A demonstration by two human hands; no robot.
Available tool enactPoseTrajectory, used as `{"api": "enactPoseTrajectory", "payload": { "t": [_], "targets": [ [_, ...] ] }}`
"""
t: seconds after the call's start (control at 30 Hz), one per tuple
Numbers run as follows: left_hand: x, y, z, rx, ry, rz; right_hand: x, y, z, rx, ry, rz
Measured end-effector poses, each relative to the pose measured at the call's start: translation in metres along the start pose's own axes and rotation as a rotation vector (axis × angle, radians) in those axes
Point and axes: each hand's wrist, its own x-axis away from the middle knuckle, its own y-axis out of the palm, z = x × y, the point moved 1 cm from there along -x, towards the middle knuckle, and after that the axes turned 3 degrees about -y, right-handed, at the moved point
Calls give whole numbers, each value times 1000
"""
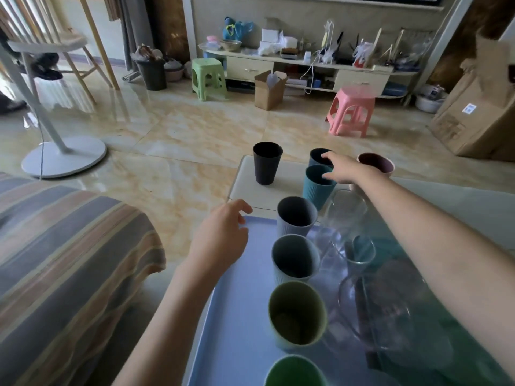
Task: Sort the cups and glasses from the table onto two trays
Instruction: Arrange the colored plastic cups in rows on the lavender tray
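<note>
Glass table sitting lower right over marble floor; right hand fingers pinching teal cup rim; left hand fingers hanging loosely curled above blue tray.

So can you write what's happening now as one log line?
right hand: reaching over teal cup, grip unclear | left hand: open, at blue tray edge | four cups lined on tray | glasses beside

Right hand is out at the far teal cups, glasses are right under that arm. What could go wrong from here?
1. The right hand reaches between two close teal cups; lifting one could tip the other.
2. The forearm passes over the clear glasses; pulling back low might knock one over.
3. The black cup stands near the white tray's far edge; a bump could send it off.
</note>
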Motion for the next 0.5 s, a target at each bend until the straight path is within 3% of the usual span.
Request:
{"api": "enactPoseTrajectory", "payload": {
  "t": [0.2, 0.5],
  "targets": [
    [-5, -4, -14, -39, -83, 13, -14, 22, -1, 65, 6, -3],
    [-4, -1, -8, -10, -50, 25, 0, 1, -4, 4, 12, 277]
  ]
}}
